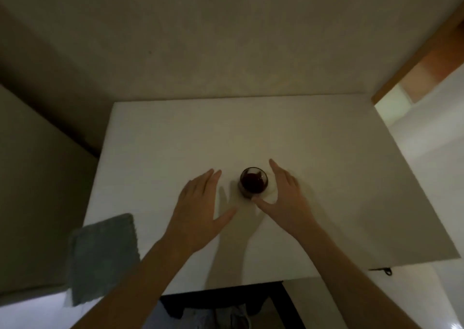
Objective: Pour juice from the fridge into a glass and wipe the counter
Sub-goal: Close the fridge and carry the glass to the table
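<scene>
A short, round, clear glass [253, 183] stands upright near the middle of the white counter [313, 158], holding a dark, reddish-brown liquid that fills most of it; its rim is a smooth circle seen from above. The right hand [283, 193] is spread wide around the glass's right side, fingers straight and together beyond it, thumb stretched out just in front of its base; whether the thumb tip touches the glass cannot be told. The left hand [200, 203] lies flat and relaxed just left of the glass, apart from it, fingers straight, thumb angled out, holding nothing. The counter is a smooth, matte, rectangular slab. At its near left corner a grey-green, nubbly, square cloth [105, 256] hangs partly over the edge. No writing shows anywhere.
</scene>
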